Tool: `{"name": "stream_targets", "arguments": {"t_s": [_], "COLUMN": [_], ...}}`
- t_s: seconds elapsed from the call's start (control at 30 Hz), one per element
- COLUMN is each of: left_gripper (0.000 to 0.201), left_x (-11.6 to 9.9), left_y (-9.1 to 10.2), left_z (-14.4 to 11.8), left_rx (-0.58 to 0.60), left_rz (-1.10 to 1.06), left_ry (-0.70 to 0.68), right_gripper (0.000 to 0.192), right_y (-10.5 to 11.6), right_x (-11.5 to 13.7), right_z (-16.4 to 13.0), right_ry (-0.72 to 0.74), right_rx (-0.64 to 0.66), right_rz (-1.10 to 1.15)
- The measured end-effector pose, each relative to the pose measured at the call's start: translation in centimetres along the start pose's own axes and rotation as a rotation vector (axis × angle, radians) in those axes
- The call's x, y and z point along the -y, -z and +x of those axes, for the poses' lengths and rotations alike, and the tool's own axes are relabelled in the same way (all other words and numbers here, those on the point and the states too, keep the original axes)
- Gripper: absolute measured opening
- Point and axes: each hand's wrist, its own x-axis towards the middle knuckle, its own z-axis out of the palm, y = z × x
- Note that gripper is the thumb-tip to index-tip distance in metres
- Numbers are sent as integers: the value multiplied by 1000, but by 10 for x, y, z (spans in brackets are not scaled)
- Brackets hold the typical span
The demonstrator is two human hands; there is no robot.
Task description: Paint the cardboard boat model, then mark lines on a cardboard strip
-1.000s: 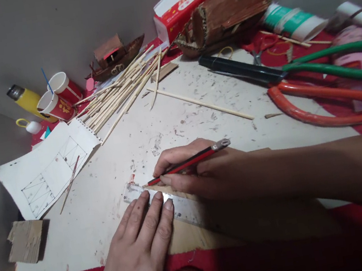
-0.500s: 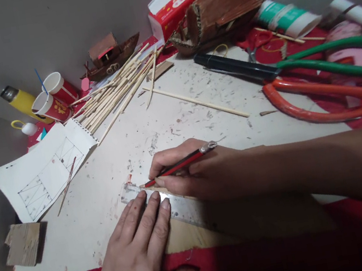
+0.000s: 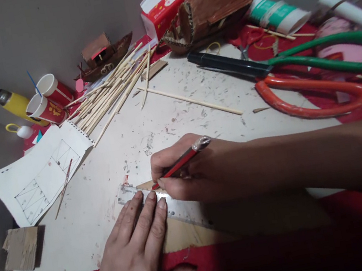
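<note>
I see my left hand (image 3: 140, 245) pressed flat, fingers together, on the metal ruler (image 3: 176, 208), whose long axis runs left to right beneath both hands. My right hand (image 3: 187, 171), just beyond it, has its grip closed on a red pencil (image 3: 180, 162), tip at the ruler's far edge on the wood strip (image 3: 146, 186).

Ruler (image 3: 183, 210) perhaps half-hidden under hands

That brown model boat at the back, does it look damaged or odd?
Yes. The big brown boat by the wall has ragged, broken-looking edges along its top. Wood shavings also litter the white board.
</note>
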Motion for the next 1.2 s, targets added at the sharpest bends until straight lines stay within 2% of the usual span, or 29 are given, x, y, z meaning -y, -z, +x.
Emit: {"name": "stream_targets", "arguments": {"t_s": [0.17,0.63,0.87,1.2], "left_gripper": [90,88,89,91], "left_x": [0,0,0,0], "left_y": [0,0,0,0], "left_z": [1,1,1,-1], "left_rx": [-5,-5,1,6], "left_rz": [-7,-24,-29,-31], "left_ry": [7,13,13,13], "right_gripper": [22,24,21,28], "right_y": [4,13,15,17], "right_x": [7,12,15,14], "right_z": [-1,-5,-6,-7], "right_ry": [-5,-31,-68,-103], "right_rx": [8,74,88,111], "right_rz": [-72,-196,-185,-167]}}
